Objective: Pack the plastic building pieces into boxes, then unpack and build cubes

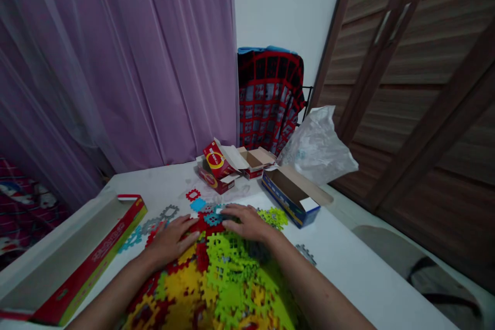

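toothed plastic pieces (230, 260) are lying heaped up; the left hand (172, 240) and right hand (247, 223) are resting open on them.

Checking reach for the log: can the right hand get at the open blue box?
Probably yes: the right hand is near the blue box, with only low green pieces seen between them.

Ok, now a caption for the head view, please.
Left hand and right hand over a heap of colourful toothed pieces, an open blue box beyond.
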A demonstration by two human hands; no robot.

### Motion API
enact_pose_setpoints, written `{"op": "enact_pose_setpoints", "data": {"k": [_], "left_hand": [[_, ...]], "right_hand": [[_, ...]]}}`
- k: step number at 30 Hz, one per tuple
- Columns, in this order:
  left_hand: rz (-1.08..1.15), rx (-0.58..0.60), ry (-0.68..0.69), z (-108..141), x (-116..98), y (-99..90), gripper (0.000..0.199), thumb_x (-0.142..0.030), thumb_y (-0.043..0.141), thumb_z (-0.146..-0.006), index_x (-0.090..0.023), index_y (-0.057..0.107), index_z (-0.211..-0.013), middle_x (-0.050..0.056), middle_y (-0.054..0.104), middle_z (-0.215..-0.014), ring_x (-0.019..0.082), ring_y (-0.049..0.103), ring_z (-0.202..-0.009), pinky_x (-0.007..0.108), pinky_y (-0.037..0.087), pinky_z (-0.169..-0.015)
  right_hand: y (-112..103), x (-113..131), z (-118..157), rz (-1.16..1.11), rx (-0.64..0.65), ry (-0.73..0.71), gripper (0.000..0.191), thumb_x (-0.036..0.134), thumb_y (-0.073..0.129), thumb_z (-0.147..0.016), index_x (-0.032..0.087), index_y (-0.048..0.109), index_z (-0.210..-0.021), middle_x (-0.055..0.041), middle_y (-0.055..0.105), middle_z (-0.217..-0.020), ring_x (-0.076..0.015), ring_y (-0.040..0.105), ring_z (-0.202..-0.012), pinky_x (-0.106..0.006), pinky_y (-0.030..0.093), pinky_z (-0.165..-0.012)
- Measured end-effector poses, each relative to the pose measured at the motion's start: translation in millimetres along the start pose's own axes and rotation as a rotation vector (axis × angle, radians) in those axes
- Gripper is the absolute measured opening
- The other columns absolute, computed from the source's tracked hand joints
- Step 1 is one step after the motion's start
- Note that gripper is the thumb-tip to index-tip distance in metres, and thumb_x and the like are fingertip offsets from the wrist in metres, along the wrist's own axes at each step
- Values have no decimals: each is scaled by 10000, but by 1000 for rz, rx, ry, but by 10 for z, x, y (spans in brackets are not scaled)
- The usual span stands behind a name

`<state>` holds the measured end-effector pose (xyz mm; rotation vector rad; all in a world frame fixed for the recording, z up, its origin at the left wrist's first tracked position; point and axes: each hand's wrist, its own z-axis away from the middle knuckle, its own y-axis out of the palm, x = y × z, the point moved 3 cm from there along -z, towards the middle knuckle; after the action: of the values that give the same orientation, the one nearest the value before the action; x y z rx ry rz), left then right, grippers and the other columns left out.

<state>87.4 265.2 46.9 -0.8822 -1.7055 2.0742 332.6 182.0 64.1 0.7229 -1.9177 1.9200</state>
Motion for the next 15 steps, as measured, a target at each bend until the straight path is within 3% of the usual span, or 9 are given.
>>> {"op": "enact_pose_setpoints", "data": {"k": [2, 5, 7, 10, 12, 13, 15], "left_hand": [[-60, -38, -100, 291, 94, -42, 668, -614, 338, -881, -237, 523, -1402, 112, 375, -1564, 320, 335, -1445, 554, 199, -1183], [-68, -94, -228, 690, 252, 15, 668, -597, 327, -879, -261, 470, -1439, 88, 339, -1582, 326, 291, -1463, 617, 201, -1163], [-69, -102, -291, 937, 340, 138, 675, -599, 331, -870, -262, 472, -1437, 86, 350, -1576, 320, 291, -1463, 620, 191, -1164], [-68, -199, -322, 1280, 452, 342, 663, -581, 317, -873, -272, 467, -1440, 60, 337, -1583, 306, 268, -1473, 612, 160, -1176], [-44, -256, -304, 1476, 516, 478, 651, -576, 311, -876, -285, 472, -1436, 49, 374, -1567, 300, 275, -1472, 607, 149, -1180], [-40, -297, -324, 1563, 550, 536, 637, -579, 319, -870, -308, 492, -1419, 37, 394, -1558, 305, 289, -1466, 610, 149, -1179], [-21, -408, -382, 1709, 593, 634, 613, -572, 319, -867, -324, 529, -1387, 30, 429, -1538, 309, 316, -1455, 605, 161, -1178]], "right_hand": [[-112, -164, 189, 51, -115, 140, 437, 528, 506, -922, 331, 631, -1291, -71, 499, -1476, -289, 426, -1369, -516, 295, -1119], [-139, -374, 407, 164, -198, 375, 457, 529, 531, -908, 311, 627, -1298, -91, 489, -1481, -340, 395, -1382, -572, 306, -1091], [-70, -360, 451, 159, -162, 332, 457, 514, 534, -908, 297, 623, -1300, -79, 552, -1426, -318, 443, -1349, -534, 339, -1084], [-69, -164, 428, 71, -131, 64, 417, 467, 510, -928, 279, 638, -1278, -43, 633, -1336, -232, 550, -1252, -390, 390, -1071], [-254, -87, 427, 96, -226, 26, 388, 430, 499, -938, 265, 653, -1254, -44, 646, -1318, -211, 576, -1218, -335, 395, -1058], [-392, -96, 438, 157, -294, 83, 374, 408, 498, -939, 255, 660, -1240, -56, 649, -1311, -217, 574, -1218, -333, 392, -1053], [-699, -204, 495, 352, -412, 335, 379, 345, 498, -938, 222, 631, -1271, -103, 642, -1311, -251, 561, -1223, -364, 389, -1029]]}}
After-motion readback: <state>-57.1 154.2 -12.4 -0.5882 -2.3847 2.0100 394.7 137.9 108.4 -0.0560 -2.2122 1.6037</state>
